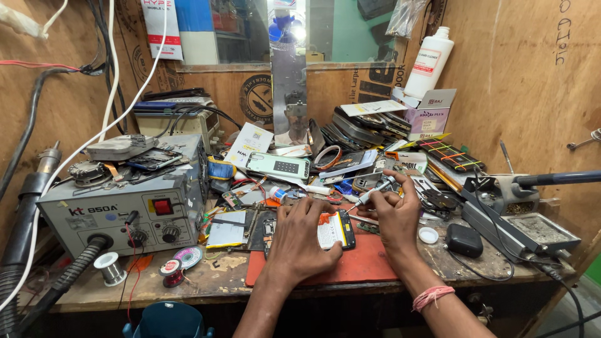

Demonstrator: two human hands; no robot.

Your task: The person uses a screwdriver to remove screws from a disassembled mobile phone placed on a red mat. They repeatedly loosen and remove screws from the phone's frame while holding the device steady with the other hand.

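An opened mobile phone (335,230) with its battery showing lies on a red work mat (363,263) at the bench's front. My left hand (299,241) presses down flat on the phone's left part, fingers spread over it. My right hand (393,216) is closed around a small screwdriver (374,191) with a silver shaft, held just above the phone's upper right corner, tip pointing down to the left. A pink thread band (432,296) circles my right wrist.
A grey hot-air rework station (125,209) stands at left with its hose. Solder spools (111,268) and tape rolls lie before it. Phone parts, screens and boxes pile up behind. A white bottle (429,62) stands at back right; a black case (464,240) and soldering stand (526,228) at right.
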